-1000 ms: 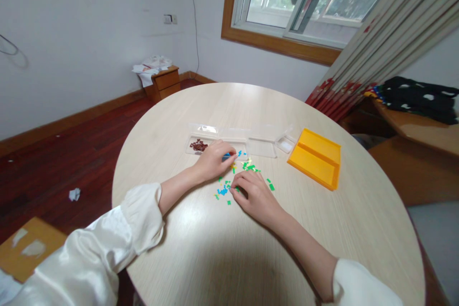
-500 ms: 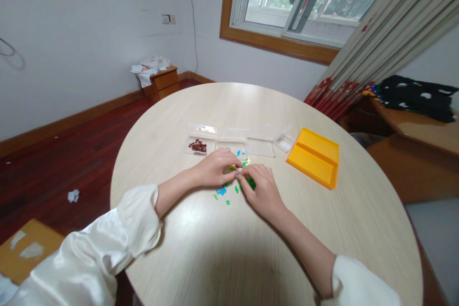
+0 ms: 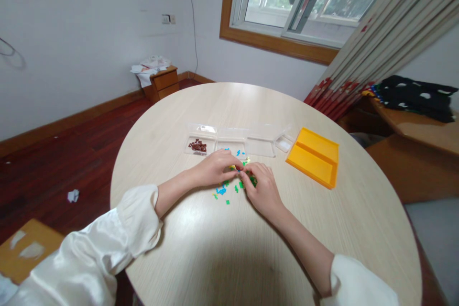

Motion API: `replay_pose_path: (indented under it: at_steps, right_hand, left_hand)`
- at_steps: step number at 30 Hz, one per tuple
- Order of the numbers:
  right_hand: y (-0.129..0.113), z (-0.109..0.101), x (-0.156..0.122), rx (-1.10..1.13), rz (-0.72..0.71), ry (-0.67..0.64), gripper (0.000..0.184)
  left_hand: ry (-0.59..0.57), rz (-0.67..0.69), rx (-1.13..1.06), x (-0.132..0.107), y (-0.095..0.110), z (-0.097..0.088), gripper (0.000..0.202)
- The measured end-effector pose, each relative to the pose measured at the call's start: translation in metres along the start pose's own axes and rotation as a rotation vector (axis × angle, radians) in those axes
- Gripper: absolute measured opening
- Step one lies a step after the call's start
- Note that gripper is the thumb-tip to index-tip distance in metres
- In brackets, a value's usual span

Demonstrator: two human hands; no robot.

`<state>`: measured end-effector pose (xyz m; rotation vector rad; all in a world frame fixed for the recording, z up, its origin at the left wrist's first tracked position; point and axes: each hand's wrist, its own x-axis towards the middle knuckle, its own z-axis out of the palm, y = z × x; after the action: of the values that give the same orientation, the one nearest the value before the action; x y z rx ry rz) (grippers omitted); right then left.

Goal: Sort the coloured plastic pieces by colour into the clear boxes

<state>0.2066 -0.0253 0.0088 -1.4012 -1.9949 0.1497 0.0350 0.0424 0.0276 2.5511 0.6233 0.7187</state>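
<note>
My left hand (image 3: 219,168) and my right hand (image 3: 262,186) meet fingertip to fingertip over the middle of the table. Both are closed in a pinch, and a tiny piece between the tips is too small to make out. Under and around the fingers lie small green pieces (image 3: 236,189), with a cluster of blue pieces (image 3: 221,191) just in front of the left hand. Some yellow and green bits show behind the fingertips, partly hidden by the hands.
Beyond my hands stands a row of open clear plastic boxes (image 3: 261,147); the leftmost holds dark brown pieces (image 3: 198,145), and another has a few blue ones. A yellow two-compartment tray (image 3: 316,171) sits to the right on the round table (image 3: 201,258).
My fingertips have shifted slightly around the pinched spot, and the right thumb has moved a little up. A green piece beside the right thumb is more exposed.
</note>
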Motion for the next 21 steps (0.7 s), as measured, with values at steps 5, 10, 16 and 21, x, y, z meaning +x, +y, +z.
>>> replay_pose_path:
  at_steps: [5, 10, 16, 21]
  right_hand:
    - [-0.001, 0.0, 0.0, 0.032, 0.002, 0.029, 0.011]
    - [-0.009, -0.003, -0.002, 0.033, -0.075, -0.001, 0.007]
    - [-0.02, -0.002, -0.006, 0.08, -0.249, -0.194, 0.007]
    - [-0.02, 0.003, -0.007, 0.075, -0.261, -0.265, 0.01]
  left_hand:
    - [0.049, -0.014, 0.005, 0.0, -0.006, 0.002, 0.012]
    - [0.203, -0.127, 0.084, 0.0, -0.018, 0.004, 0.01]
    - [0.262, -0.211, 0.185, 0.0, -0.024, 0.003, 0.008]
    - [0.249, -0.241, 0.226, 0.001, -0.025, 0.004, 0.006]
